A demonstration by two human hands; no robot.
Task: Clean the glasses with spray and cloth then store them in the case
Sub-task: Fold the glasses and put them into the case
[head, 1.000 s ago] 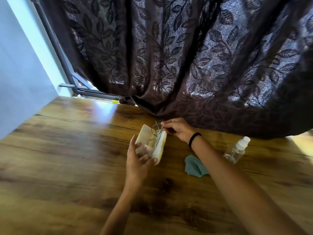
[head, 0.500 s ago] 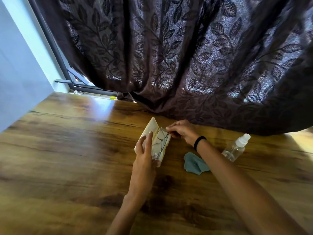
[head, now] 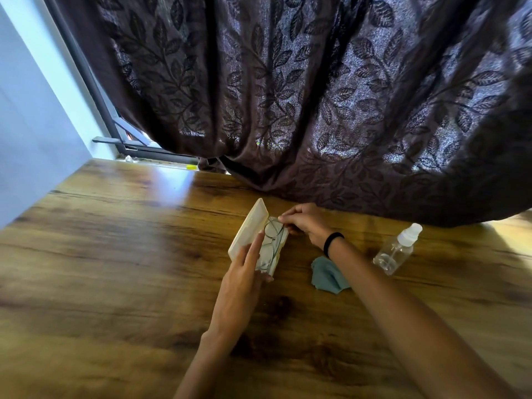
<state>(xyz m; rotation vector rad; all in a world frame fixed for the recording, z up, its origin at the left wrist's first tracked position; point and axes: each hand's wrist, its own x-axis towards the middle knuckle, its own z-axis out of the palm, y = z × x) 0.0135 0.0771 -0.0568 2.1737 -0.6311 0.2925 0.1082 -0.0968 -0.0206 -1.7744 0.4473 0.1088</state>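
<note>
A cream glasses case point(head: 250, 227) lies open on the wooden table point(head: 115, 254), its lid tilted up on the left. Thin wire-framed glasses point(head: 272, 240) rest inside the lower half. My left hand point(head: 243, 279) grips the near end of the case, with a finger laid along the lid's edge. My right hand point(head: 306, 223), with a black band at the wrist, pinches the far end of the glasses at the case's top. A teal cloth point(head: 328, 276) lies crumpled right of the case. A clear spray bottle point(head: 398, 249) with a white cap lies further right.
A dark leaf-patterned curtain point(head: 316, 96) hangs over the far edge of the table, just behind my right hand. A window frame point(head: 121, 139) and a pale wall point(head: 34, 125) stand at the left.
The glasses have sunk from sticking up out of the case to lying flat inside it. My left hand has shifted its hold, with a finger now along the lid.
</note>
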